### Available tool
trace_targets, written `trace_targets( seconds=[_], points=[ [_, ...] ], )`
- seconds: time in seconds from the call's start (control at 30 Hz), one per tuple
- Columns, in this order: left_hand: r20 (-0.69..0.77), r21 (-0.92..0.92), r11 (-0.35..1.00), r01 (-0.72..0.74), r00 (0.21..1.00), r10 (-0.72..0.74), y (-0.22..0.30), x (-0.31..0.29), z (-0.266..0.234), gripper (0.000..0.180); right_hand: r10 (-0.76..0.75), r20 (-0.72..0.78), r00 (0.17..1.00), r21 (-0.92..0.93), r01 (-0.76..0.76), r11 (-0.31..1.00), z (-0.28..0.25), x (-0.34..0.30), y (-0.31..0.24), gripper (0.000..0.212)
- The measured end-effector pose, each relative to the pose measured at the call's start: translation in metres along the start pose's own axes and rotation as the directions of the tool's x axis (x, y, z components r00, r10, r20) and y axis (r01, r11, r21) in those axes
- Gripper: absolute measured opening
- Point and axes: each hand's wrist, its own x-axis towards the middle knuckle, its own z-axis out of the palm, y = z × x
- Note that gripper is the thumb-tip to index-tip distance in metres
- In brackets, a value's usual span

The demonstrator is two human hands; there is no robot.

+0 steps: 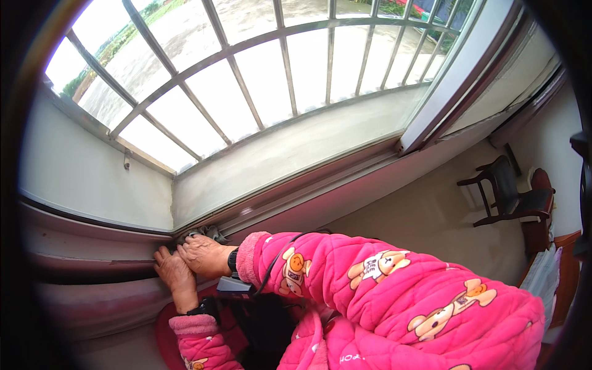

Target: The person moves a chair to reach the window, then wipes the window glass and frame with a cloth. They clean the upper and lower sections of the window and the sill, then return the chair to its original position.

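Observation:
Both hands meet at the lower left corner of a window, where the sill track (277,202) joins the side frame. My right hand (206,254) is closed on a crumpled grey cloth (213,233), pressed into the corner of the track. Just left of it and touching it, my left hand (176,274) leans on the frame edge with its fingers bent and a little apart. Nothing shows in that hand, though its fingertips are partly hidden. Black bands circle both wrists, and a small grey box (234,287) with a cable hangs by the right one.
Metal bars (287,74) stand outside the window. The sliding sash (459,83) is at the right, and a bunched curtain (105,302) lies left of my hands. A dark chair (515,194) stands on the tiled floor (407,216) at the far right.

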Motion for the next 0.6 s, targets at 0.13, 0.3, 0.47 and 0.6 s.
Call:
trace_targets(
  seconds=[0.13, 0.3, 0.47, 0.6],
  points=[
    [-0.043, -0.170, 0.985, 0.011, 0.999, -0.019, 0.013, 0.005, 0.000, 0.016, -0.051, 0.113, 0.992, -0.139, 0.066, 0.988, -0.012, -0.013, 0.008, 0.030],
    [-0.065, -0.263, 0.961, -0.089, 0.995, 0.075, 0.062, 0.014, -0.007, 0.011, -0.020, 0.176, 0.984, -0.116, 0.041, 0.992, -0.060, -0.045, 0.035, 0.020],
    [-0.139, -0.264, 0.949, -0.171, 0.981, 0.138, 0.137, 0.022, -0.044, 0.011, -0.012, 0.172, 0.985, -0.079, 0.026, 0.997, -0.124, -0.095, 0.067, 0.016],
    [-0.129, -0.373, 0.896, -0.243, 0.969, 0.209, 0.206, 0.021, -0.077, 0.009, 0.110, 0.155, 0.982, -0.124, -0.091, 0.988, -0.181, -0.151, 0.089, 0.014]
  ],
)
